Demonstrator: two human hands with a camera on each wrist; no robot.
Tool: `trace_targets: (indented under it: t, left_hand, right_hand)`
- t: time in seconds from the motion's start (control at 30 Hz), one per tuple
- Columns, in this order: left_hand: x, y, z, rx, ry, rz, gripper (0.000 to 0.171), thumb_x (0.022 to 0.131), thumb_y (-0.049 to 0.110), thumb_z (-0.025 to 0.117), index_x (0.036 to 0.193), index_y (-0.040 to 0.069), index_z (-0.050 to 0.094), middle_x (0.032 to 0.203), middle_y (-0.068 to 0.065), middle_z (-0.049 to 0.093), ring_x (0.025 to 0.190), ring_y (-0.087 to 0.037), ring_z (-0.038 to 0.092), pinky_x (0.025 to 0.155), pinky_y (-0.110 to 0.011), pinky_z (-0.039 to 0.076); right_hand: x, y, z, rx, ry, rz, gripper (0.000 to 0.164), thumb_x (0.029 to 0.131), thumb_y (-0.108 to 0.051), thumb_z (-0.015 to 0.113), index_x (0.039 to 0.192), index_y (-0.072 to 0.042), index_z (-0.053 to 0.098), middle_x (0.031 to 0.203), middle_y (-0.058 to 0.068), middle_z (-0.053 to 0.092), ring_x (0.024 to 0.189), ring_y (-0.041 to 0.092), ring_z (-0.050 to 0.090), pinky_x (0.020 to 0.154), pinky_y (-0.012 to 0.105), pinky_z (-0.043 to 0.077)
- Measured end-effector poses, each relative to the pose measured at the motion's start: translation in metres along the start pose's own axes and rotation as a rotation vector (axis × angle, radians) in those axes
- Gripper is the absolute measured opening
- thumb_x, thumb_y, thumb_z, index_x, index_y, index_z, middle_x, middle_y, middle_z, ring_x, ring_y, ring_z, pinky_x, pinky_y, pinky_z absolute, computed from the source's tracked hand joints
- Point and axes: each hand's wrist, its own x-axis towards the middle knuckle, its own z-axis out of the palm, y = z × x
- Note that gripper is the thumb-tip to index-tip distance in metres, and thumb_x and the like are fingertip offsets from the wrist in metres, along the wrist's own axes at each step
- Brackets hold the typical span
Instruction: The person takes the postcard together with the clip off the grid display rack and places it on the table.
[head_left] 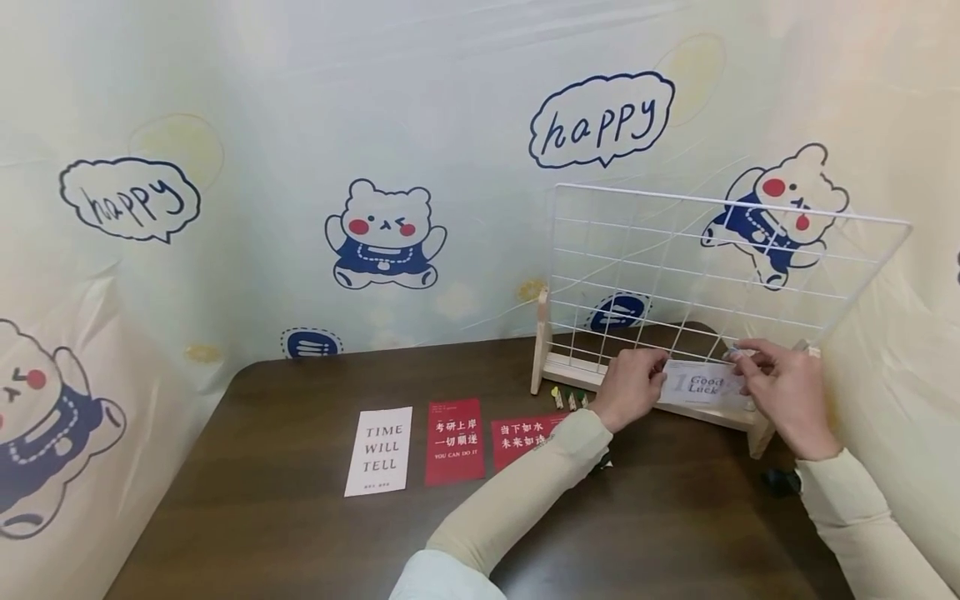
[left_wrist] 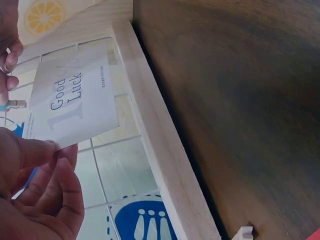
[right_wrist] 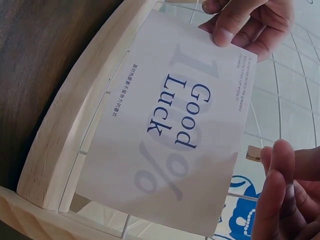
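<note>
A white "Good Luck" card (head_left: pixel 697 385) is held up against the lower part of a white wire grid (head_left: pixel 731 203) on a wooden stand. My left hand (head_left: pixel 630 385) pinches the card by one corner between thumb and fingers, as the left wrist view shows. At the card's other side, my right hand (head_left: pixel 791 396) pinches a small clothespin (left_wrist: pixel 17 104), blue at the fingertips with a pale wooden end. In the right wrist view the wooden clip (right_wrist: pixel 254 153) points toward the card's upper edge, and the fingers (right_wrist: pixel 280 170) partly hide it.
Several small clothespins (head_left: pixel 572 400) lie in front of the stand's wooden base bar (head_left: pixel 573 372). To the left are a white card (head_left: pixel 378 475), an upright red card (head_left: pixel 456 467) and a sideways red card (head_left: pixel 516 457) partly covered by my left arm. A printed curtain hangs behind.
</note>
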Motion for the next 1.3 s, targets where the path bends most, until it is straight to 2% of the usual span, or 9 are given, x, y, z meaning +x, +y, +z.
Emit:
trace_targets:
  t: [0.27,0.57,0.67,0.77,1.03,1.13,1.3]
  left_hand:
    - [-0.005,-0.007,-0.008,-0.002,0.000,0.011,0.020,0.101,0.019,0.068,0.120,0.020,0.075,0.101,0.008,0.077,0.077,0.002,0.059,0.068,-0.008,0.042]
    - [-0.015,-0.016,-0.015,-0.033,-0.009,-0.020,0.017,0.101,0.018,0.068,0.117,0.019,0.076,0.094,0.009,0.074,0.076,0.003,0.056,0.068,-0.007,0.039]
    - [-0.017,-0.019,-0.019,-0.053,-0.012,-0.028,0.017,0.101,0.017,0.068,0.117,0.018,0.075,0.095,0.008,0.074,0.077,0.001,0.057,0.068,-0.008,0.040]
    - [-0.020,-0.021,-0.024,-0.064,-0.010,-0.034,0.018,0.101,0.017,0.069,0.118,0.017,0.075,0.097,0.006,0.075,0.078,-0.001,0.057,0.068,-0.008,0.041]
    - [-0.026,-0.030,-0.038,-0.104,-0.020,-0.092,0.025,0.099,0.018,0.071,0.124,0.018,0.075,0.109,0.003,0.078,0.087,-0.004,0.062,0.077,-0.011,0.049]
    - [-0.029,-0.033,-0.046,-0.117,-0.031,-0.118,0.027,0.099,0.018,0.072,0.125,0.018,0.075,0.112,0.002,0.078,0.091,-0.006,0.063,0.078,-0.013,0.051]
    - [-0.036,-0.039,-0.056,-0.136,-0.039,-0.152,0.028,0.098,0.018,0.072,0.126,0.017,0.074,0.114,0.001,0.077,0.091,-0.007,0.062,0.076,-0.014,0.051]
  right_hand:
    - [-0.001,-0.009,0.000,-0.001,0.010,0.036,0.022,0.099,-0.008,0.065,0.112,0.008,0.074,0.078,0.029,0.074,0.046,-0.014,0.052,0.038,0.020,0.036]
    - [-0.005,-0.012,0.002,0.031,0.070,0.025,0.020,0.097,-0.008,0.067,0.107,0.007,0.076,0.071,0.025,0.072,0.044,-0.014,0.052,0.040,0.016,0.039]
    - [-0.005,-0.011,0.001,0.035,0.092,0.032,0.018,0.096,-0.007,0.069,0.105,0.006,0.077,0.064,0.014,0.071,0.044,-0.014,0.052,0.040,0.015,0.040]
    - [-0.004,-0.011,0.001,0.043,0.111,0.045,0.017,0.095,-0.007,0.070,0.104,0.006,0.077,0.061,-0.003,0.070,0.045,-0.014,0.052,0.041,0.014,0.040]
    - [-0.002,-0.016,0.000,0.055,0.119,0.070,0.022,0.096,-0.012,0.069,0.106,0.005,0.077,0.066,-0.042,0.054,0.051,-0.019,0.052,0.045,0.011,0.040]
    - [-0.001,-0.017,0.001,0.054,0.143,0.077,0.021,0.095,-0.013,0.069,0.105,0.004,0.078,0.069,-0.049,0.051,0.055,-0.022,0.051,0.047,0.009,0.039]
    - [-0.001,-0.018,0.003,0.083,0.156,0.080,0.021,0.096,-0.011,0.068,0.105,0.005,0.077,0.073,-0.049,0.053,0.056,-0.023,0.052,0.048,0.007,0.039]
